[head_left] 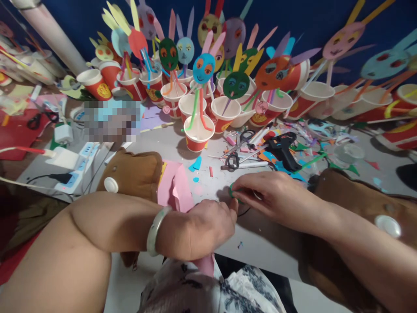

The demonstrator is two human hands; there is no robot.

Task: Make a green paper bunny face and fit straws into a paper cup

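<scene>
Between thumb and fingers, my right hand [276, 193] pinches a small green piece [231, 190], mostly hidden; it looks like paper. My left hand [208, 224] is closed, its fingertips meeting the right hand's fingers close to that piece. What the left fingers hold, if anything, cannot be made out. Pink paper [169, 180] lies just behind the left wrist, partly covered by it. Nearest beyond my hands are small blue paper scraps [196, 164] and a short red bit [211, 172] on the grey table [260, 234].
Paper cups [198, 141] with paper rabbit faces [202, 68] on straws line the back. Black scissors [233, 161] and a black glue gun [285, 150] lie among scraps. Brown cushions [130, 171] flank both forearms. A power strip [76, 169] with cables sits at left.
</scene>
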